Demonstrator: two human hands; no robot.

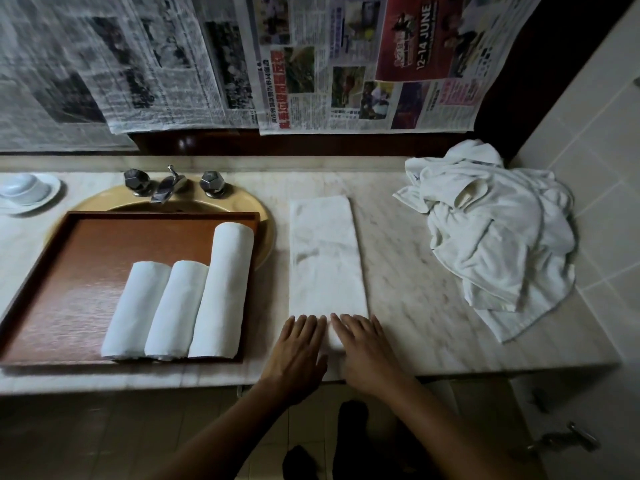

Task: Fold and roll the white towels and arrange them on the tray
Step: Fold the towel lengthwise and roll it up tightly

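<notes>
Left grip [298,355] and right grip [367,353], fingers straight and flat, pressed the near end of the towel [325,265] on the bench [415,271]; three rolls [176,306] lay on the tray [104,258].

The tray [104,258] lies at the left of the counter [398,271] over the sink [242,202], three rolled towels [176,306] side by side in its right part, the folded towel [325,265] just right of it with the left hand [299,351] and right hand [363,351] resting on its near end, and the towel heap [491,237] far right
</notes>
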